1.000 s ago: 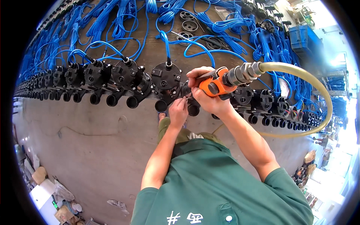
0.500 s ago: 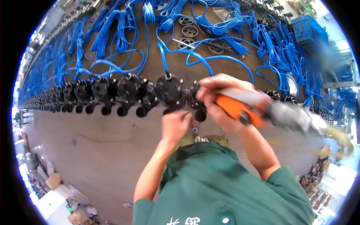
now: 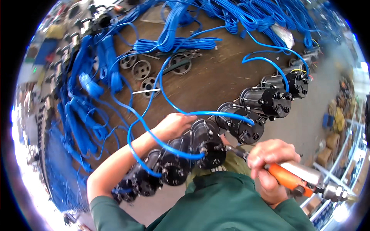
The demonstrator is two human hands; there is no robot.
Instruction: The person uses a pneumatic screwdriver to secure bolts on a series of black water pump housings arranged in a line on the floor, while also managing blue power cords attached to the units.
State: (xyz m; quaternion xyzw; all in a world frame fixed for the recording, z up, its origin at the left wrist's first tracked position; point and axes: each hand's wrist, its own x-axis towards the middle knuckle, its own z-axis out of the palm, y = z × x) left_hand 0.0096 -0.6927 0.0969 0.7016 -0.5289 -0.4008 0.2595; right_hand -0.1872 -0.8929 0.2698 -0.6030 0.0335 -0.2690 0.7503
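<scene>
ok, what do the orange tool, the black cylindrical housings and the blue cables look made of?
Orange tool: silvery barrel, apparently bare metal, bright glints; orange part evenly coloured, painted metal or plastic, can't tell. Black cylindrical housings: probably painted metal, semi-gloss highlights. Blue cables: likely plastic-jacketed, slightly shiny, bending in smooth loops.

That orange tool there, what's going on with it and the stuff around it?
A person's right hand grips an orange and silver handheld power tool, its narrow end pointing toward a black cylindrical housing, one of several in a row; whether it touches is unclear. The left hand is at that housing's far side, though its hold is hidden. Bundled blue cables lie on the brown tabletop.
</scene>
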